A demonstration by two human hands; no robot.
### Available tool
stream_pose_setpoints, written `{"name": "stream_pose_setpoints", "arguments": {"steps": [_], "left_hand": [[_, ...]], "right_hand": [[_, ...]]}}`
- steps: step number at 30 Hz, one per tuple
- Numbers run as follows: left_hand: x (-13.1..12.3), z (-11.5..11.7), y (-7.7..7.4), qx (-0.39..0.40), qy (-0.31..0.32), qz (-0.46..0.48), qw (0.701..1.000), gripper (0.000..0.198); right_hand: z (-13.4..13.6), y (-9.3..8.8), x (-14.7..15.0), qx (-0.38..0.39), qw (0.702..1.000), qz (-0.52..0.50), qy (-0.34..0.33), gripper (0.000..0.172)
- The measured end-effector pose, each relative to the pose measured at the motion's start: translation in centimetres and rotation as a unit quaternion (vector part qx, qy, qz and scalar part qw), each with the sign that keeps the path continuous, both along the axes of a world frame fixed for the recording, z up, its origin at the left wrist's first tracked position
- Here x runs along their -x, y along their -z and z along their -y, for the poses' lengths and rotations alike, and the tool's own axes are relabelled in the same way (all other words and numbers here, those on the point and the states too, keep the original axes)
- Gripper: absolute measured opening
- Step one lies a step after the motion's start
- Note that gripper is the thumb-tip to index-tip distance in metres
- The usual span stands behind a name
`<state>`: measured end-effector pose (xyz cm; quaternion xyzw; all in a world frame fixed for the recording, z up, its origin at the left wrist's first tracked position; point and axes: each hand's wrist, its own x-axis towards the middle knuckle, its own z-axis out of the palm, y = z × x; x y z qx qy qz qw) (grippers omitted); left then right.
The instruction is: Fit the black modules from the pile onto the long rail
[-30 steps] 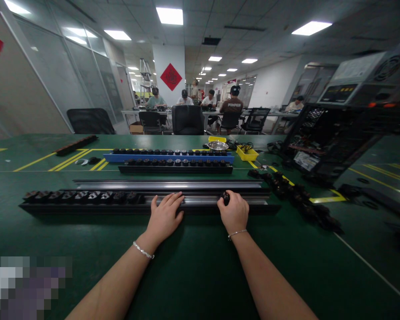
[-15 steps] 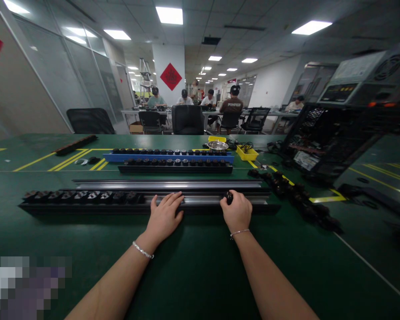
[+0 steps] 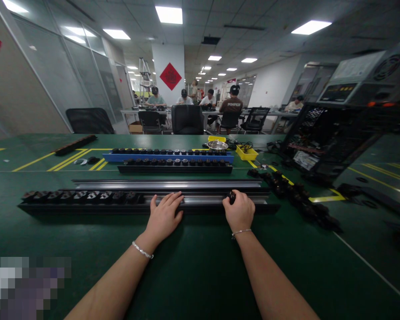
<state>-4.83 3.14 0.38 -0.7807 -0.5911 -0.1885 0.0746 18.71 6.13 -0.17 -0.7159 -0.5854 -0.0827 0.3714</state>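
Note:
A long black channel rail (image 3: 96,208) lies across the green table in front of me. Several black blocks (image 3: 80,196) sit in a row in its left part. My left hand (image 3: 166,214) rests over the rail's middle with fingers spread, touching its near wall and holding nothing. Over the right part of the rail, my right hand (image 3: 240,210) is closed on a small black block (image 3: 232,197), mostly covered by the fingers. Directly behind lies a second channel rail (image 3: 166,184) with a bare metal strip showing.
Farther back stand a blue rail (image 3: 170,158) and a shorter black rail (image 3: 175,169), both lined with black parts. A yellow bin (image 3: 247,153) and a metal bowl (image 3: 217,146) are beyond. Loose black parts (image 3: 295,198) lie to the right, near an opened computer case (image 3: 315,142).
My right hand has shifted slightly to the right along the rail with the black block. The left hand stays in place.

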Motion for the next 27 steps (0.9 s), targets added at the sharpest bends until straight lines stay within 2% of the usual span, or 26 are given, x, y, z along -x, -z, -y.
{"name": "stream_pose_setpoints", "arguments": {"steps": [27], "left_hand": [[0.0, 0.0, 0.0, 0.006, 0.006, 0.008, 1.000, 0.042]], "right_hand": [[0.1, -0.4, -1.1, 0.012, 0.999, -0.012, 0.035, 0.034]]}}
